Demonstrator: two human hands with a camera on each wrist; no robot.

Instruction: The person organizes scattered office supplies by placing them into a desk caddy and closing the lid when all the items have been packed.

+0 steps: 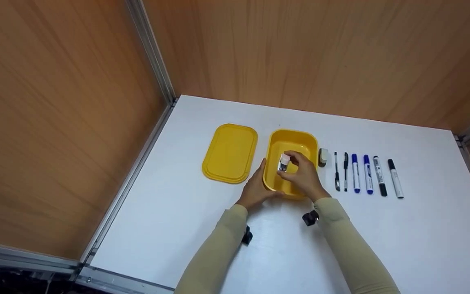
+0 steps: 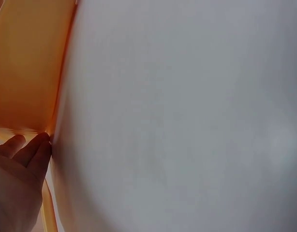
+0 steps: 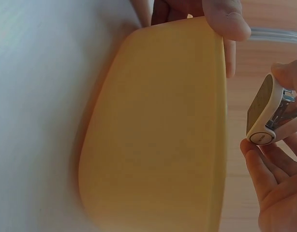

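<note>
Beige-sleeved forearms reach in from the near edge. Left hand (image 1: 256, 188) rests with straight fingers against the left wall of the open yellow plastic box (image 1: 274, 143); right hand (image 1: 306, 175) pinches a small white stapler-like object (image 1: 284, 162) just above the box interior. Judged progress: box opened, yellow lid (image 1: 230, 152) lying to its left, first item going in; an eraser-like block (image 1: 323, 157) and six pens and markers (image 1: 367, 174) remain in a row on the right. Right wrist view alone shows the object's metal parts (image 3: 279, 116); left wrist view shows only fingertips (image 2: 36, 150) on the box wall.
</note>
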